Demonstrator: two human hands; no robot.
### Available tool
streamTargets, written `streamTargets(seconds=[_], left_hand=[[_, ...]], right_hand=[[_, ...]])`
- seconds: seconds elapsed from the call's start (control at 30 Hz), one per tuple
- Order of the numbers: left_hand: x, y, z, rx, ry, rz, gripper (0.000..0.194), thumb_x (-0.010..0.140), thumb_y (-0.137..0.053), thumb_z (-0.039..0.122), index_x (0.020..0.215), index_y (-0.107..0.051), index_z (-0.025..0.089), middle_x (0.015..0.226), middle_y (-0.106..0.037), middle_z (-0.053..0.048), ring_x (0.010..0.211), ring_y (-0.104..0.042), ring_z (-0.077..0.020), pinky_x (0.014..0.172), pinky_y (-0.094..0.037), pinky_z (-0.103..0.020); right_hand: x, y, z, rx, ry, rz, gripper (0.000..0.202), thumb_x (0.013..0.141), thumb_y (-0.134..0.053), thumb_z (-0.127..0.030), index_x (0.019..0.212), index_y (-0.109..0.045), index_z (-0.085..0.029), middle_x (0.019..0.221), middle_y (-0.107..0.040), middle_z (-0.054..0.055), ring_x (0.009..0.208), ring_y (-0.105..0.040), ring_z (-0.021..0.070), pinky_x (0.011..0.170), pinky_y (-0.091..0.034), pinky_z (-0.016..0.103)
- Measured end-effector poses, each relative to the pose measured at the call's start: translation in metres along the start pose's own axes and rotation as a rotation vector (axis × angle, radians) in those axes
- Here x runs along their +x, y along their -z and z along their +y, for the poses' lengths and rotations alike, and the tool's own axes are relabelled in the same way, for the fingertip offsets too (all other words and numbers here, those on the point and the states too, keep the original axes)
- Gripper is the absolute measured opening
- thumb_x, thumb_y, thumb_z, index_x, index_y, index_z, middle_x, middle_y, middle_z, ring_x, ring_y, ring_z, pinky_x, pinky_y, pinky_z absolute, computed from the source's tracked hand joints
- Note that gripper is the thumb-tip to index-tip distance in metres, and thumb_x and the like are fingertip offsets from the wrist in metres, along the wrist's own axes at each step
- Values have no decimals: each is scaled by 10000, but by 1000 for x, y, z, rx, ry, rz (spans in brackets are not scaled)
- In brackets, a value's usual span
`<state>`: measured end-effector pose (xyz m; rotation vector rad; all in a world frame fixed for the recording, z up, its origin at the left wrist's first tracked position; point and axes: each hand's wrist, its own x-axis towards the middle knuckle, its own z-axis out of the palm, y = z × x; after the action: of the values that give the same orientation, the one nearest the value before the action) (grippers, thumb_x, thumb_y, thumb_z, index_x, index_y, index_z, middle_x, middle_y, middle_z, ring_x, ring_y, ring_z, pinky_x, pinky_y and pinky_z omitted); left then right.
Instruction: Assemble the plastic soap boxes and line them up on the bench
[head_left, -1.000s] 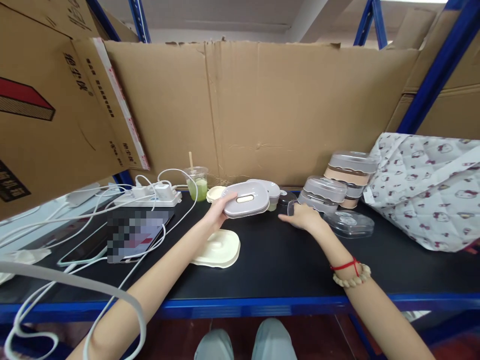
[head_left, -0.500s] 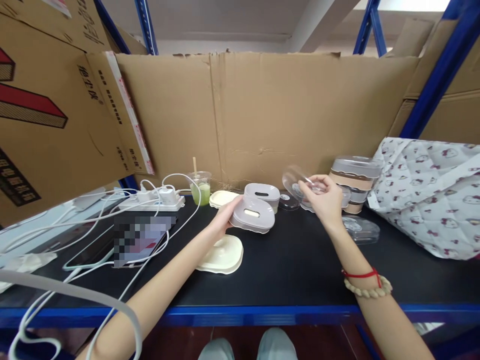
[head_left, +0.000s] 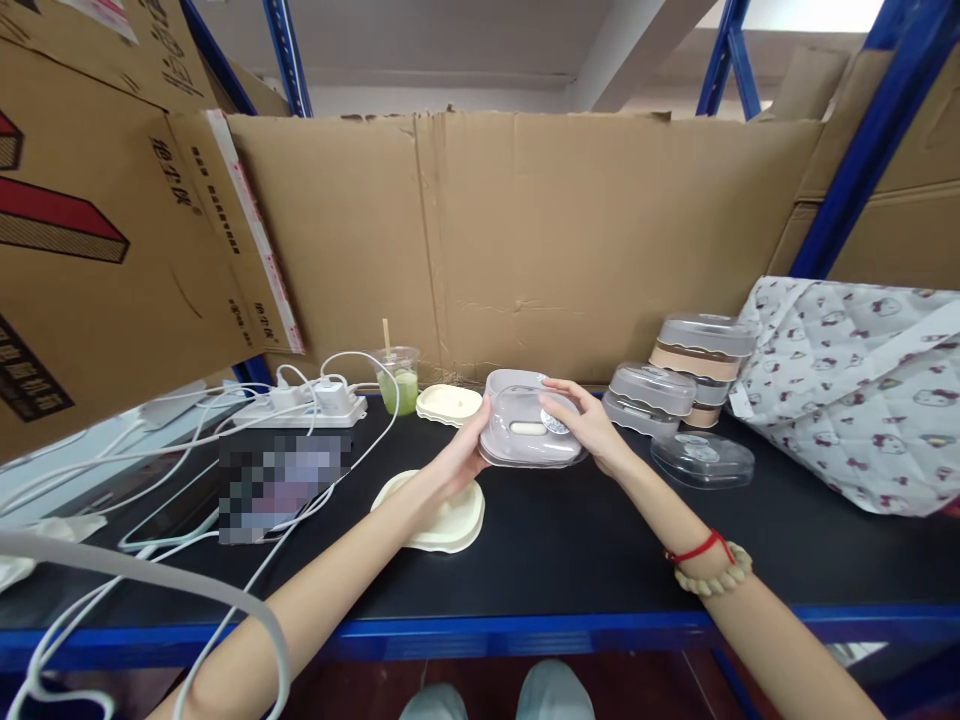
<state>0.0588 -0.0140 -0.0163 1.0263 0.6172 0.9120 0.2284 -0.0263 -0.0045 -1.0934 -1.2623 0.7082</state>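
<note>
My left hand (head_left: 461,460) grips the left end of a grey oval soap dish (head_left: 525,461) with a slot in its middle, held just over the black tabletop. A clear plastic lid (head_left: 517,407) with a round sticker lies over the dish, and my right hand (head_left: 589,425) holds its right side, fingers on top. Whether the lid sits fully down, I cannot tell. Another grey dish (head_left: 517,378) shows partly behind it. Cream oval pieces lie close by: one (head_left: 459,520) under my left forearm, another (head_left: 442,402) farther back.
At the right stand stacked lidded grey dishes (head_left: 649,395), a taller stack of brown and peach ones (head_left: 705,355), a loose clear lid (head_left: 705,460) and a quilted bag (head_left: 855,400). Leftward are a green drink cup (head_left: 401,385), a power strip (head_left: 337,408), phones and white cables (head_left: 375,450).
My right hand has moved left, bringing the clear lid from near the right-hand stack onto the grey soap dish. My left hand still holds the dish, now slightly farther right.
</note>
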Motion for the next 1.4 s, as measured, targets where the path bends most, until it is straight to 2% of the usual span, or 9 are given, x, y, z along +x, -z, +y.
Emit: streamTargets(seconds=[0.27, 0.43, 0.57, 0.77, 0.93, 1.07, 1.2, 1.27, 1.4], left_hand=[[-7, -4, 6, 60, 6, 17, 492, 767, -660, 342, 1233, -560, 220, 1099, -697, -79, 1017, -642, -236, 857, -519, -338], [-5, -6, 8, -62, 7, 122, 381, 824, -531, 294, 1172, -593, 153, 998, -720, -92, 921, -670, -221, 774, -549, -311], [-5, -5, 11, -102, -44, 98, 394, 817, -498, 278, 1179, -586, 149, 1033, -709, -98, 944, -664, -226, 798, -546, -326], [-7, -1, 13, 68, -66, 109, 469, 805, -558, 381, 1241, -536, 212, 1100, -680, -108, 861, -679, -244, 658, -568, -344], [-7, 0, 12, 92, -59, 125, 439, 828, -547, 414, 1219, -546, 214, 1100, -679, -112, 784, -681, -225, 574, -553, -306], [-6, -1, 14, 62, 20, 34, 507, 851, -467, 512, 1242, -518, 193, 985, -709, -128, 676, -683, -217, 585, -539, -311], [-6, -1, 17, -4, 86, 21, 561, 884, -313, 528, 1237, -484, 126, 885, -700, -141, 692, -691, -248, 576, -531, -322], [-5, 1, 19, -27, 80, 84, 514, 884, -315, 461, 1216, -475, 102, 842, -687, -133, 670, -684, -240, 565, -524, -319], [-4, 3, 20, -27, 58, 155, 415, 820, -422, 373, 1117, -514, 98, 784, -666, -117, 595, -656, -213, 549, -504, -299]], right_hand=[[-3, -5, 2, -47, 54, 20, 498, 487, -778, -476, 886, -638, -214, 1019, -682, 65, 1051, -599, 235, 923, -461, 379], [-6, -3, -11, 93, -198, -11, 533, 620, -656, -546, 1056, -584, -248, 1117, -647, 39, 1040, -606, 230, 773, -551, 338], [-11, -3, -19, 102, -351, -98, 520, 645, -692, -450, 1117, -546, -288, 1207, -595, 42, 922, -645, 225, 535, -585, 305], [-13, -6, -12, 114, -256, -93, 607, 602, -758, -408, 1157, -537, -295, 1149, -626, 42, 869, -659, 207, 506, -586, 267], [-12, 0, -13, 101, -267, -180, 621, 644, -687, -507, 1204, -487, -328, 1224, -587, 36, 961, -633, 227, 488, -575, 267], [-10, 6, -22, 59, -223, -247, 715, 538, -744, -382, 1207, -499, -332, 1278, -559, 17, 1014, -601, 222, 506, -538, 222], [3, 21, -26, 73, -147, -57, 610, 594, -652, -416, 1183, -546, -295, 1229, -597, 11, 991, -605, 199, 542, -498, 194], [14, 38, -24, 68, -107, 149, 623, 658, -560, -479, 1249, -499, -289, 1259, -577, 27, 1008, -605, 210, 578, -517, 230], [33, 86, -5, -132, -2, 700, 758, 709, -517, -549, 1375, -351, -227, 1426, -406, 102, 1227, -482, 248, 771, -541, 320]])
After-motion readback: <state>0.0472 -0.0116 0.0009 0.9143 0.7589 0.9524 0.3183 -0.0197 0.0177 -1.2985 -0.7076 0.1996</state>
